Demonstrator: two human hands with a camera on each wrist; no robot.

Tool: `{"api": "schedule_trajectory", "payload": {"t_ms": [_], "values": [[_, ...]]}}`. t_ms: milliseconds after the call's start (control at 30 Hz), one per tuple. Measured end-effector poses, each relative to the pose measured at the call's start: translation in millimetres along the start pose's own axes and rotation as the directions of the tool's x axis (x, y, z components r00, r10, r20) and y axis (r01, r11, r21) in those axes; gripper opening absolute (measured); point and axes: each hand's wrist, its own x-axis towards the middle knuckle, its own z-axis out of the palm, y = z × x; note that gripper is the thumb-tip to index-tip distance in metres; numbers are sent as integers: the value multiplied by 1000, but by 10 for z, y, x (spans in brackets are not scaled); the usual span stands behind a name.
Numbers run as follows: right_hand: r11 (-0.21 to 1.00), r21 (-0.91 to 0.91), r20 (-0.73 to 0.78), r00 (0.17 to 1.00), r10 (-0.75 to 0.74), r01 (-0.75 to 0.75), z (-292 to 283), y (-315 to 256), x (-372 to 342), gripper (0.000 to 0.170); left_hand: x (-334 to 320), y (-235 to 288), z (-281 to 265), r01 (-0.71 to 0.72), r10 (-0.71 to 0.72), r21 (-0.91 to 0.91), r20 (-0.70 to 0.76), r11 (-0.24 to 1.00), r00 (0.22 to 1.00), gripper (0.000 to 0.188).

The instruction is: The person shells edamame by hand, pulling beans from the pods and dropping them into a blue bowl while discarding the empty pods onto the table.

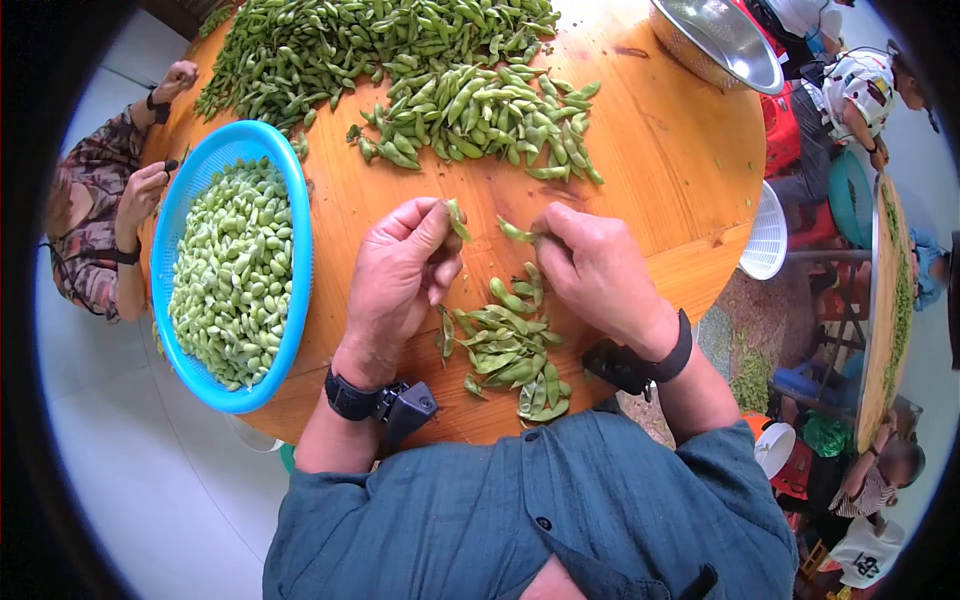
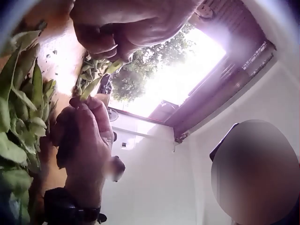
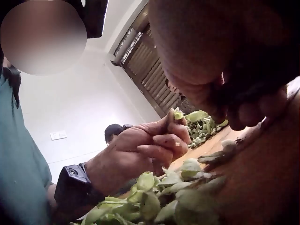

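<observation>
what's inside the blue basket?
Blue basket: a heap of shelled green beans; only the top layer and the upper inner wall show. The beans cover the basket's floor, so anything buried beneath can't be seen.

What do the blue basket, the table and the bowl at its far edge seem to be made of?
Basket: glossy plastic, likely, given its bright, even colour and mesh wall.
Table: varnished wood, from the grain and sheen.
Bowl: shiny metal, probably stainless steel, from its silvery reflections.
</observation>
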Motion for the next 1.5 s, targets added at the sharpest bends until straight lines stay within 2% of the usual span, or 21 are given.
{"api": "schedule_trajectory", "payload": {"t_ms": [133, 200, 233, 300, 367, 400, 433, 567, 633, 700, 800, 900, 1033, 1100, 1200, 1267, 1333, 1400, 1433, 1467, 1500], "values": [[996, -55, -93, 993, 70, -75, -10, -100, 18, 10, -26, -10, 74, 109, -112, 78, 29, 991, 993, 19], [981, 169, -56, 992, 110, -99, -69, -188, 32, 16, -32, -14, 107, 116, -121, 86, 54, 989, 991, 19], [981, 169, -56, 992, 111, -100, -81, -216, 36, 16, -40, -10, 131, 145, -153, 103, 77, 984, 985, 19], [861, 489, 80, 990, 116, -140, -86, -253, 44, 16, -34, -27, 130, 174, -187, 122, 104, 977, 977, 19], [852, 509, 57, 992, 111, -125, -23, -211, 4, 14, -20, -76, 78, 269, -269, 34, 251, 962, 930, 19], [843, 527, 36, 994, 105, -109, -1, -196, -12, 13, -30, -75, 94, 269, -269, 34, 251, 962, 930, 19], [842, 528, 37, 994, 105, -109, -7, -198, -19, 13, -47, -74, 127, 262, -266, 46, 216, 964, 940, 20], [940, 340, -55, 998, 25, -5, -15, -191, -49, 13, -71, -119, 201, 227, -240, 106, 134, 968, 962, 23], [955, 296, -86, 996, -8, 33, -1, -183, -60, 13, -70, -125, 224, 216, -229, 93, 159, 972, 960, 24], [977, 141, -129, 981, -144, 162, 24, -174, -66, 13, -66, -125, 222, 203, -214, 79, 179, 976, 960, 25], [975, 73, -123, 972, -202, 212, 17, -172, -61, 13, -57, -138, 192, 238, -244, 54, 201, 970, 949, 26], [972, 152, -152, 976, -157, 180, 43, -161, -46, 12, -42, -168, 161, 243, -238, 7, 226, 970, 945, 27], [974, 156, -175, 975, -137, 165, 47, -186, -35, 11, -76, -65, 259, 269, -267, 10, 178, 963, 947, 26], [974, 112, -148, 972, -181, 199, 46, -158, -46, 12, -69, -58, 256, 288, -288, 20, 165, 957, 943, 25], [976, 75, -129, 972, -196, 206, 32, -156, -37, 14, -23, -142, 159, 263, -257, 3, 223, 965, 940, 22], [975, 89, -119, 974, -194, 205, 21, -162, -38, 13, 14, -127, 111, 331, -300, -59, 296, 942, 907, 19], [974, 107, -105, 976, -188, 199, 0, -179, -43, 13, 14, -104, 100, 328, -299, -49, 303, 943, 905, 18], [960, 264, -84, 994, -73, 93, -40, -215, -31, 11, -3, -60, 111, 328, -301, -36, 312, 944, 901, 17], [960, 265, -84, 994, -73, 93, -55, -205, -37, 11, -22, -23, 130, 303, -291, -11, 250, 953, 923, 15], [954, 299, -90, 996, 5, 22, -79, -186, -45, 9, -34, 3, 142, 279, -277, 16, 188, 960, 942, 14], [942, 333, -93, 992, 83, -48, -106, -166, -53, 7, -34, 27, 127, 279, -277, 17, 188, 960, 942, 14]]}}
